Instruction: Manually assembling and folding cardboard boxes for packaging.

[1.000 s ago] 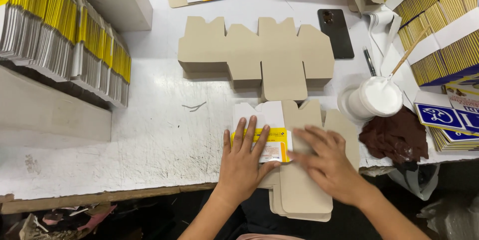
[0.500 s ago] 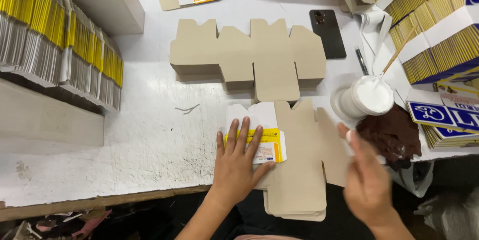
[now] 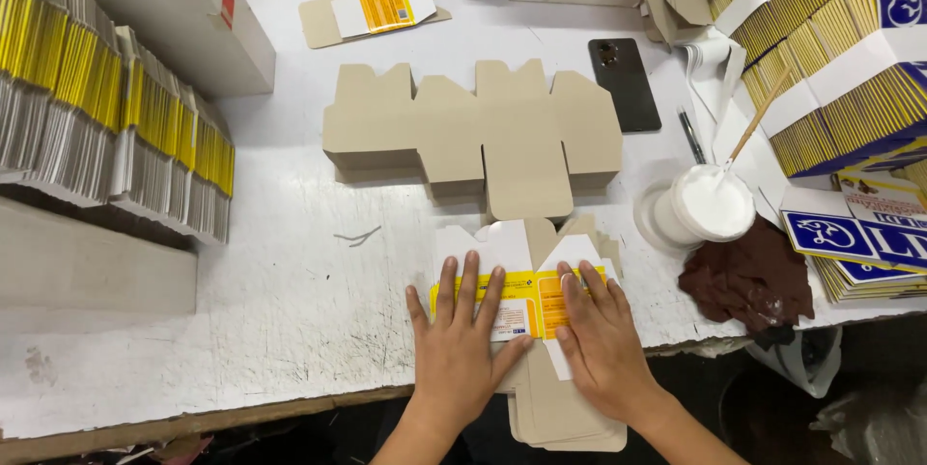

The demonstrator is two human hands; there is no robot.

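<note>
A folded white and yellow carton blank (image 3: 512,277) lies at the near edge of the white table (image 3: 280,301), on top of a pile of brown cardboard blanks (image 3: 565,417) that overhangs the edge. My left hand (image 3: 463,339) lies flat on the carton's left half, fingers spread. My right hand (image 3: 603,339) presses flat on its right flap, beside the left hand. Neither hand grips anything. A stack of unfolded brown die-cut blanks (image 3: 473,132) lies a little farther back.
A white glue tub (image 3: 710,202) with a stick stands at right, above a dark red rag (image 3: 748,277). A black phone (image 3: 625,84) and a pen (image 3: 691,135) lie behind. Yellow-edged carton bundles (image 3: 106,117) line the left; printed cartons (image 3: 850,59) are stacked at right.
My right hand came back from the glue tub side and now presses the folded-over right flap. The carton's brown inside is now covered by its printed face. The left hand stayed put.
</note>
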